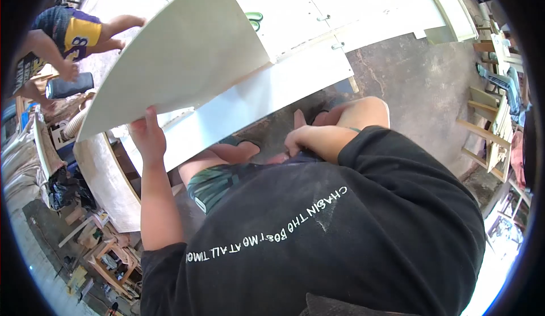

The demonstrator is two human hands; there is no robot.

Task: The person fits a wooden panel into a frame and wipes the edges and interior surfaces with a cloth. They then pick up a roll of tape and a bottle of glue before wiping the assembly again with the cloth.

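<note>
Fingers of my left hand (150, 137) are wrapped round the lower edge of a large pale panel (187, 49), which is tilted up over a long white board (227, 117). The thumb shows on the panel's near face. My right hand (296, 140) is low in front of my lap with its fingers curled together; what they hold, if anything, is hidden. A small pointed shape stands just above that hand, too unclear to name. Green-handled scissors (255, 20) lie on the white surface behind the panel.
Another person (74, 32) is at the upper left, partly cut off, beside a dark cylinder (70, 85). Metal clips (338, 45) sit along a board seam. Wooden frames (488, 128) stand at right. A curved panel (108, 180) and scrap wood (116, 262) are at lower left.
</note>
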